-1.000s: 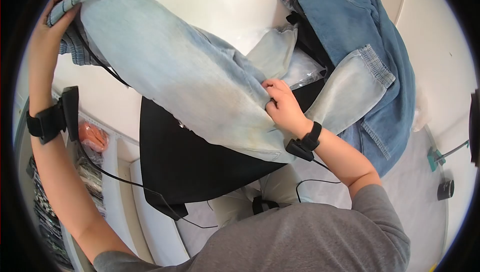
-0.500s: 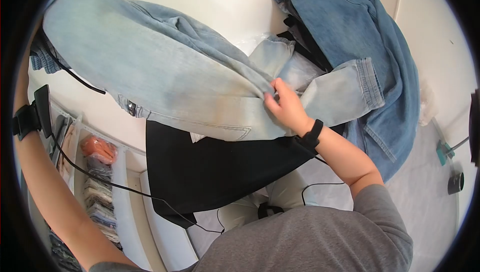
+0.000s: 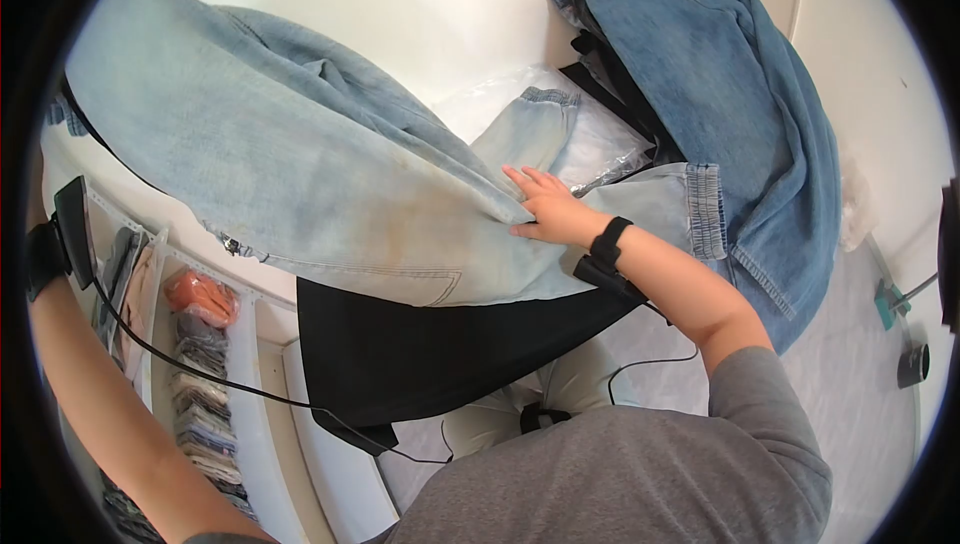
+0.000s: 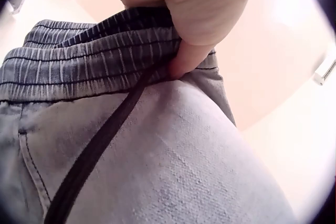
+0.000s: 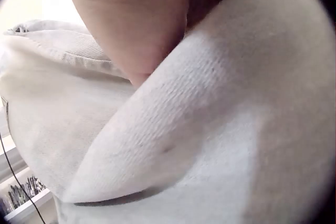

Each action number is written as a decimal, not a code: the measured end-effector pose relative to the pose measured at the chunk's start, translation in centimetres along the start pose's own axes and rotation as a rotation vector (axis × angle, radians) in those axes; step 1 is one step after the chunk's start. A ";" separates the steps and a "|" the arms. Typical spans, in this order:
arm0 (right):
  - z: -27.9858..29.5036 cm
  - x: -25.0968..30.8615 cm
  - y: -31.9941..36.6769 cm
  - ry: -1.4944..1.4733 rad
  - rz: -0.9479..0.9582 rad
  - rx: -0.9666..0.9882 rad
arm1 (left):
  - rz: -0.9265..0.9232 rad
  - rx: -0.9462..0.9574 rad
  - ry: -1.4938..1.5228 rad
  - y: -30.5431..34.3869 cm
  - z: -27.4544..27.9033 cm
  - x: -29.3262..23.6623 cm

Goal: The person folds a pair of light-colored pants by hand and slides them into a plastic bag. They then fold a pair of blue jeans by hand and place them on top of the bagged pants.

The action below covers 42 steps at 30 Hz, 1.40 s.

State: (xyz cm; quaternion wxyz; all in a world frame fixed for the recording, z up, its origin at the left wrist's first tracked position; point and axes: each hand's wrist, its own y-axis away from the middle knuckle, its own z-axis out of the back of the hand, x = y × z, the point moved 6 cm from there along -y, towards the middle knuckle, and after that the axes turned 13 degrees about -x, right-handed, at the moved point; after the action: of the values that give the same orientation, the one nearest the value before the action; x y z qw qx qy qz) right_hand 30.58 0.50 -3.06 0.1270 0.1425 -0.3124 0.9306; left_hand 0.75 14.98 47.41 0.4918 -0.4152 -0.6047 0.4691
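Pale washed jeans [image 3: 300,174] stretch from upper left down to the middle of the white table [image 3: 420,4]. My left hand [image 4: 184,56] grips their ribbed elastic waistband [image 4: 79,61], thumb over the top, with a dark drawstring [image 4: 100,145] hanging below; in the head view only its wrist strap [image 3: 45,254] shows. My right hand [image 3: 540,209] lies with straight fingers on the jeans near the crotch, pressing the cloth down. The right wrist view shows its thumb [image 5: 131,29] against a fold of pale denim [image 5: 210,129]. The cuffed legs [image 3: 700,209] trail to the right.
Darker blue jeans [image 3: 720,64] are heaped at the table's upper right over black clothing. A black garment [image 3: 430,344] hangs over the near edge. A clear plastic bag [image 3: 600,144] lies under the pale legs. Shelves of folded clothes [image 3: 200,384] stand at lower left.
My left hand carried the waistband further left, out of the head view. My right hand went from pinching the denim to lying flat on it. The jeans spread wider.
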 end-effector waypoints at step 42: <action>-0.1 1.3 -1.2 -0.028 -0.262 0.640 | 1.079 0.751 -0.291 54.1 28.0 32.2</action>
State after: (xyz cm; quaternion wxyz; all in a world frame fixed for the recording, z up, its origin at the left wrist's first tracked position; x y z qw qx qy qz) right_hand 29.72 1.67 -2.08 0.1898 0.2267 0.0147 0.9552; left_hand -30.10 53.23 -0.89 0.2133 -0.3925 -0.1685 0.8787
